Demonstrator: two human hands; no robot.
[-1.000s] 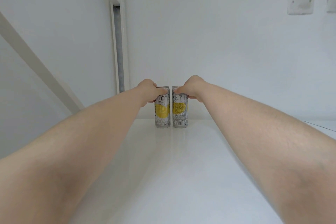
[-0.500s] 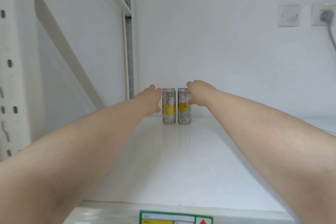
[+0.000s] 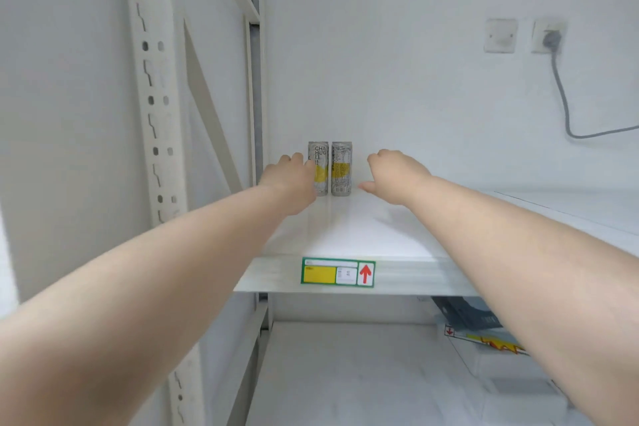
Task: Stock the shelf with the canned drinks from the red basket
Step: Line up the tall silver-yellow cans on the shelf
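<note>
Far left: cream perforated steel upright. Left hand above the white metal shelf, fingers loosely bent and wrapped round nothing, overlapping the lower left side of the left silver-and-yellow slim drink can; contact not discernible. Right silver-and-yellow slim drink can upright just beside it, both at the shelf's back edge. Right hand near the cans, apart, fingers slack, empty. Green-bordered yellow price label on the front edge.

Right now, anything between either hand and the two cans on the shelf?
Nothing visible. The left hand is right at the left can, overlapping its lower edge in view; only bare shelf separates the right hand from the right can.
</note>
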